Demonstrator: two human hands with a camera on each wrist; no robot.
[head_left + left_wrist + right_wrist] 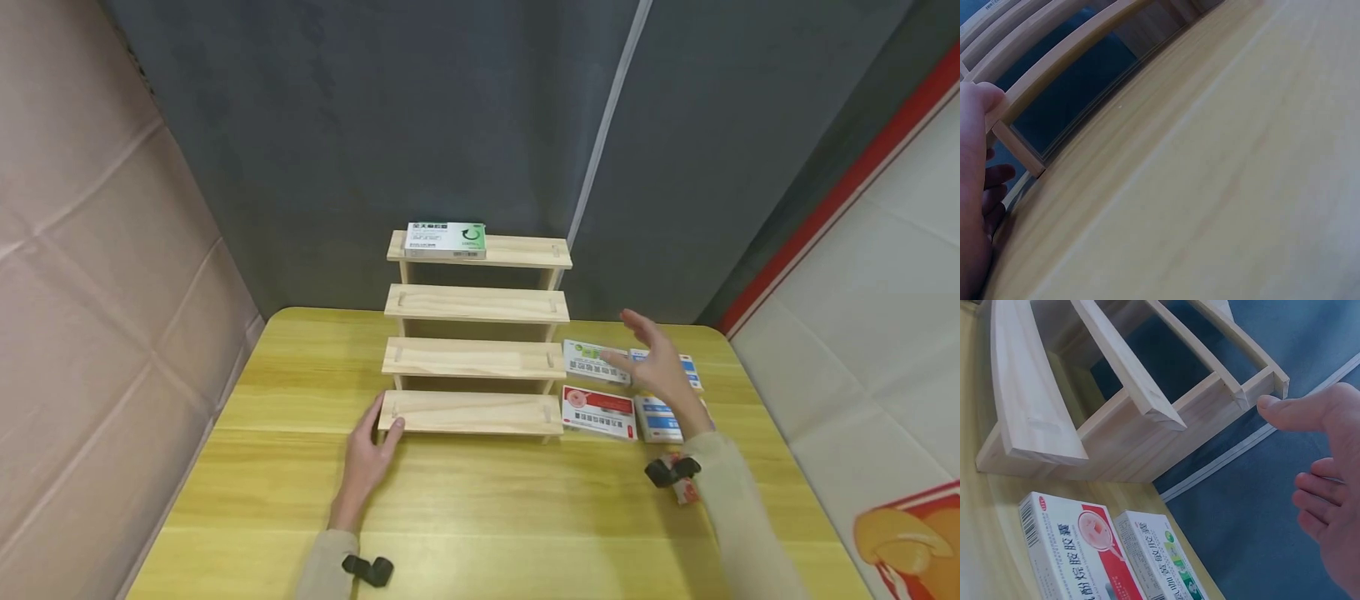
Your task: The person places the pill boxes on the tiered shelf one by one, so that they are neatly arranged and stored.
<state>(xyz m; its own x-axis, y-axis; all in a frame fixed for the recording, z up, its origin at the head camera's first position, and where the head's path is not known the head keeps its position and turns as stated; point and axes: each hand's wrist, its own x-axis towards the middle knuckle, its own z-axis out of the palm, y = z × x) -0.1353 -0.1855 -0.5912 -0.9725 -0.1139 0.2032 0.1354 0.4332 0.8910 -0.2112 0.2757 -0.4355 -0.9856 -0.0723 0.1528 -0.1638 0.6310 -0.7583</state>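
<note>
A pale wooden stepped rack (474, 358) stands at the back of the table. My left hand (367, 454) holds the left end of its lowest step, thumb at the front edge and fingers along the side. In the left wrist view the thumb (991, 95) touches that step. My right hand (660, 367) is in the air over the medicine boxes right of the rack, fingers apart, holding nothing. Beneath it are a white-and-green box (585, 363) and a red-and-white box (598, 412). Another white-and-green medicine box (446, 240) lies on the top step, at its left.
Blue-and-white boxes (660, 419) lie farther right, partly hidden by the right hand and arm. A small red box (686, 487) shows beneath the right wrist. A grey partition (390, 125) rises behind the wooden table (480, 517); panels stand on both sides.
</note>
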